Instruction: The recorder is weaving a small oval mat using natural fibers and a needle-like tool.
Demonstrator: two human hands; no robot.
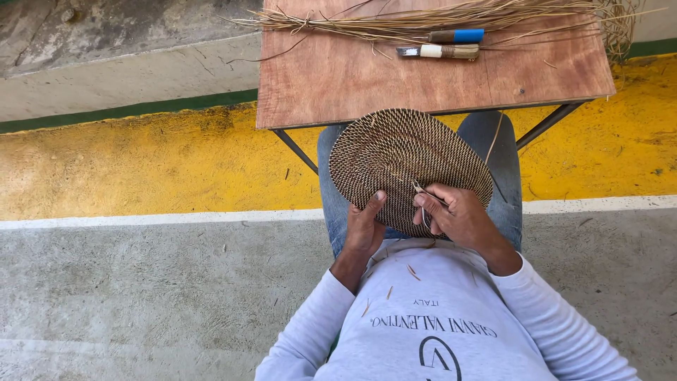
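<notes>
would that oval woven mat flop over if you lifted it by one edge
The brown oval coiled woven mat probably stays fairly stiff: the left hand grips only its near edge, yet it shows no sag. Being thin fibre, it is likely light.

single head-worn camera, looking steeply down, close above lap and table (pixel 338 92)

A small wooden table (pixel 338 77) on dark metal legs stands on the floor; along its far edge lies a bundle of straw (pixel 423 21); just nearer than the straw, two tools: a blue-handled one (pixel 457 36); a wrapped knife (pixel 438 51).
</notes>
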